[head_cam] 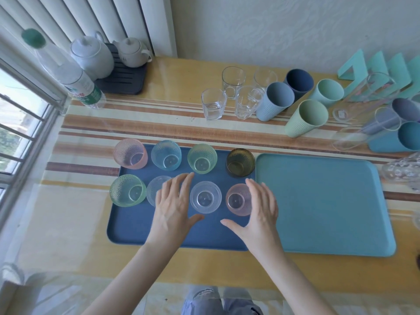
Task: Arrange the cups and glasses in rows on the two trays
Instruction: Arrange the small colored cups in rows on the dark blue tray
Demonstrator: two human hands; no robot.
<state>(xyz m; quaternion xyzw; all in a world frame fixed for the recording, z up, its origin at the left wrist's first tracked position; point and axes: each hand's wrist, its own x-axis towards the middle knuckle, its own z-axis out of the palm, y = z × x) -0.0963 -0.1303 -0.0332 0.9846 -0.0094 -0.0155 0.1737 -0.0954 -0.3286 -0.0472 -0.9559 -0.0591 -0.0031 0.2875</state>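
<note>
Over the near half of the dark blue tray (127, 228) both hands hang palm down, and neither grip holds anything: the fingers are straight and spread. The left hand (173, 205) covers part of a clear textured glass (154, 189), the second one in the front row; the right hand (259, 212) lies along the right edge of the front pink glass (237, 199), though whether either hand touches its glass cannot be told. Between the hands stands another clear glass (205, 197), and a green glass (127, 193) ends the front row on the left. The back row runs, left to right, pink glass (130, 153), blue glass (166, 155), pale green glass (202, 158) and amber glass (240, 162), all upright. Just beside this tray, to its right, lies the teal tray (318, 201), with nothing on it. Farther back on the bench (68, 223) stand four clear tumblers (213, 103), and next to them a cluster of ribbed cups (276, 101) in blue and green shades, with tall clear glasses (363, 96) at the far right. Two white teapots (91, 55) sit on a dark rack in the back left corner.
</note>
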